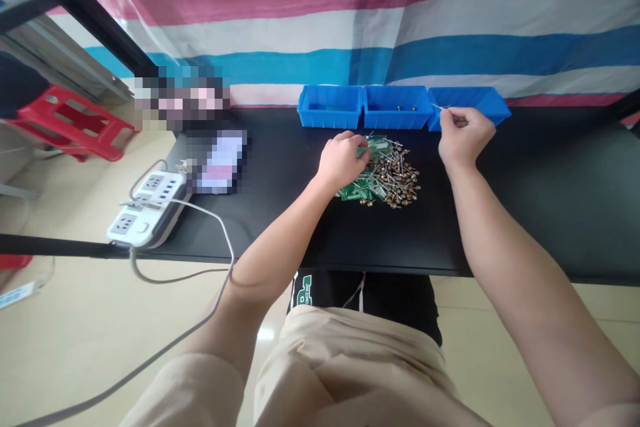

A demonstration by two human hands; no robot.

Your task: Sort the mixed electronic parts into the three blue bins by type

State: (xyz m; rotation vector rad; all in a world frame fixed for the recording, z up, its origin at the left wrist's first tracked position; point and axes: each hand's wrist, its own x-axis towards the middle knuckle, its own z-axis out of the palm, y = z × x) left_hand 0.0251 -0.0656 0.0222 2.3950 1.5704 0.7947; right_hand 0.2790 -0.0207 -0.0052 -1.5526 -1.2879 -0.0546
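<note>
On the black tabletop lies a mixed pile of small hardware (400, 177), brass-coloured heads with thin silvery shanks. Green plastic pieces (357, 189) lie along the pile's left side. My left hand (344, 157) reaches into the pile's upper left with curled fingers; what they pinch is hidden. My right hand (465, 133) is closed in a pinch at the front of the right blue bin (475, 99). A thin silvery pin (438, 107) sticks out leftward from its fingertips. A few small brass-coloured pieces sit in the middle blue bin (395, 119).
The left blue bin (330, 119) completes the row against a striped cloth (310, 13). At the table's left are a white power strip (147, 208), its cable crossing near my left forearm, and a blurred-out phone-like object (223, 161). A red stool (75, 121) stands on the floor beyond.
</note>
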